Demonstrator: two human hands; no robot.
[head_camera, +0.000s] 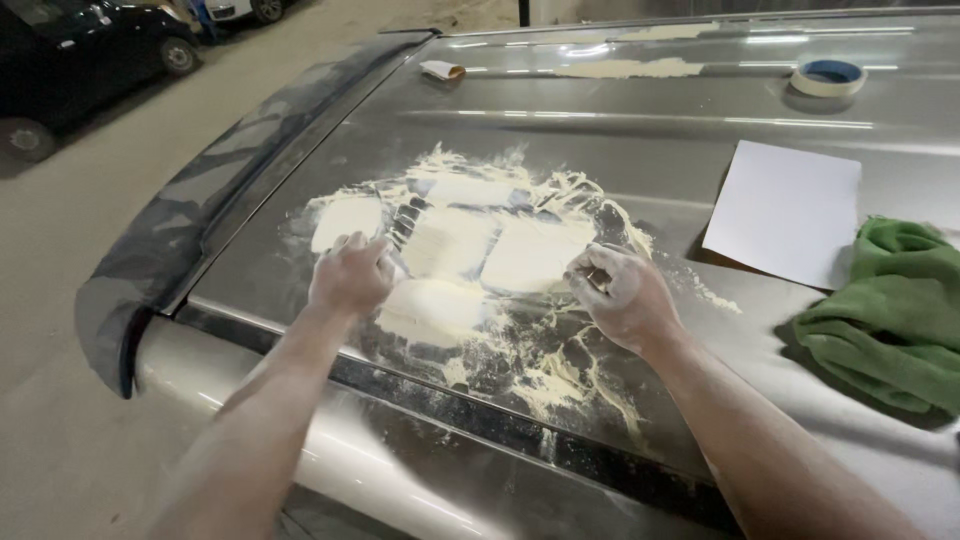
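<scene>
Cream filler (470, 255) patches, green cloth (895, 315), white sheet (785, 210).

Light is dim and even, with long white streaks of glare from overhead lamps along the far part of the car roof (700, 120) and a softer sheen on its near edge. The green cloth (895, 310) and white sheet (785, 210) at right cast soft shadows. Focus is sharp at the centre; the dark car (70, 60) at far left is murky, and straight lines bow toward the edges.
</scene>
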